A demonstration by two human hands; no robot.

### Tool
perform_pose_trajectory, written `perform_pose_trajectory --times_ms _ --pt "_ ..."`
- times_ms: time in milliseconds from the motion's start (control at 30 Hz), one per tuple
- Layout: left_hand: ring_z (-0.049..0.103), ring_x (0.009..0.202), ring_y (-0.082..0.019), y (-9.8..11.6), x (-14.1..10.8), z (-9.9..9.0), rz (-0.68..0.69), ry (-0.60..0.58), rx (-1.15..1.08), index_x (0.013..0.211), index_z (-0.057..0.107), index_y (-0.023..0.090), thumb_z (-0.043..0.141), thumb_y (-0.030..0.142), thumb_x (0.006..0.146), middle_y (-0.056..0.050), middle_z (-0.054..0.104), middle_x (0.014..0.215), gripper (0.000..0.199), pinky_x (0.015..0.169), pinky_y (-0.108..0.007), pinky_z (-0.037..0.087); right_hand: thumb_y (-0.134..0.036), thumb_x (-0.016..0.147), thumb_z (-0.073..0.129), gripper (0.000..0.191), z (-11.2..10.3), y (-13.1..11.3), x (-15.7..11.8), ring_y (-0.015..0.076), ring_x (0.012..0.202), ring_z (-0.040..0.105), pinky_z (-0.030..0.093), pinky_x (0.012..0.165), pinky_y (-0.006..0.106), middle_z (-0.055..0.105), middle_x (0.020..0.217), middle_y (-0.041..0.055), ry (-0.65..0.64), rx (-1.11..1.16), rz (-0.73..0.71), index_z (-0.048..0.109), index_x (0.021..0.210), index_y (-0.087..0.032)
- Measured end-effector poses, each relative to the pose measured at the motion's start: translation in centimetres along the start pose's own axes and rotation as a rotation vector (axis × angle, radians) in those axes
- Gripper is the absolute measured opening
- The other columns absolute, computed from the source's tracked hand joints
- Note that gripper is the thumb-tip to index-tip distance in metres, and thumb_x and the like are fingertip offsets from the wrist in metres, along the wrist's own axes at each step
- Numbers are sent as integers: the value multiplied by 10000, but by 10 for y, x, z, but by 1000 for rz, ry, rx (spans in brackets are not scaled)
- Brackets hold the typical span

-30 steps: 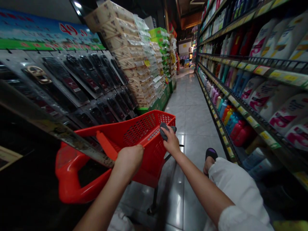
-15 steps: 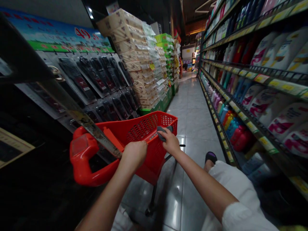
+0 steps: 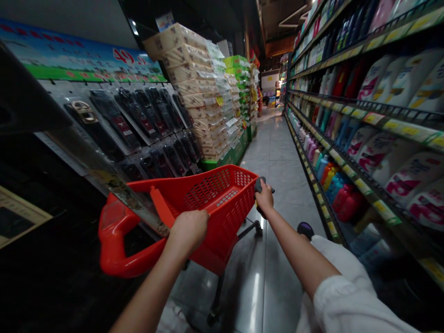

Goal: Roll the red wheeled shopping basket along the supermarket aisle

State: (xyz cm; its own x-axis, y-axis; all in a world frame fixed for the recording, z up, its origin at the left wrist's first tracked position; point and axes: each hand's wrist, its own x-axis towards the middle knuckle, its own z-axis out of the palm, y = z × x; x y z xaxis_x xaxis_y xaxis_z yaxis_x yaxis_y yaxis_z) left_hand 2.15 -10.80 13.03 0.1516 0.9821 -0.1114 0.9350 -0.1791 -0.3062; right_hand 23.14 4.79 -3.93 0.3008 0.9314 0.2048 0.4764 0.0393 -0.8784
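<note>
A red plastic shopping cart (image 3: 215, 249) with perforated basket walls stands in front of me, its handle (image 3: 121, 259) at the left. My left hand (image 3: 188, 232) is closed over the near side of the cart's rim. At the cart's far right corner, my right hand (image 3: 265, 198) is closed on a dark grey cloth (image 3: 258, 186), against the outside of the basket. Part of the cloth hangs below the fingers. The visible part of the basket's inside holds no goods.
A worn metal post (image 3: 138, 206) slants across the cart's left side. Packaged belts (image 3: 114, 120) hang at the left, beside stacked beige packs (image 3: 194, 92). Shelves of bottles (image 3: 367, 150) line the right. Grey tiled floor (image 3: 274, 171) runs down the aisle.
My right hand has moved right with the cloth, from the top of the cart's near rim to the outside of its far corner. My left hand stays on the rim.
</note>
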Motion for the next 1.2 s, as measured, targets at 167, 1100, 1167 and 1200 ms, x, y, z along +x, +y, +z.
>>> perform_pose_trajectory --times_ms 167,1100,1167,1200 --pt "727 882 -351 -1 5 -1 14 10 3 914 700 92 309 145 911 -208 746 905 395 773 -473 561 -97 791 463 560 22 -8 -10 214 1106 583 440 1005 296 522 1225 145 19 47 47 547 1345 -90" --pt "634 927 -177 -45 -40 0 -139 1293 -1236 1180 547 229 455 535 926 -78 620 1123 408 816 -314 517 -35 730 508 683 25 -101 -123 262 1178 593 483 1026 393 364 1501 113 -250 -102 -415 533 1379 -245" --pt "611 660 -126 -44 -28 -6 15 1120 -1671 1101 574 225 438 635 905 -38 657 921 475 609 -249 497 -59 724 536 704 25 -115 -147 244 1157 604 488 1019 372 337 1527 73 -308 -48 -527 520 1387 -294" --pt "548 535 -106 -44 -24 -9 78 1016 -1798 1011 606 199 432 673 890 -14 632 752 519 509 -217 441 -67 721 544 711 23 -119 -154 233 1153 606 493 1013 358 340 1529 48 -337 -20 -578 518 1386 -319"
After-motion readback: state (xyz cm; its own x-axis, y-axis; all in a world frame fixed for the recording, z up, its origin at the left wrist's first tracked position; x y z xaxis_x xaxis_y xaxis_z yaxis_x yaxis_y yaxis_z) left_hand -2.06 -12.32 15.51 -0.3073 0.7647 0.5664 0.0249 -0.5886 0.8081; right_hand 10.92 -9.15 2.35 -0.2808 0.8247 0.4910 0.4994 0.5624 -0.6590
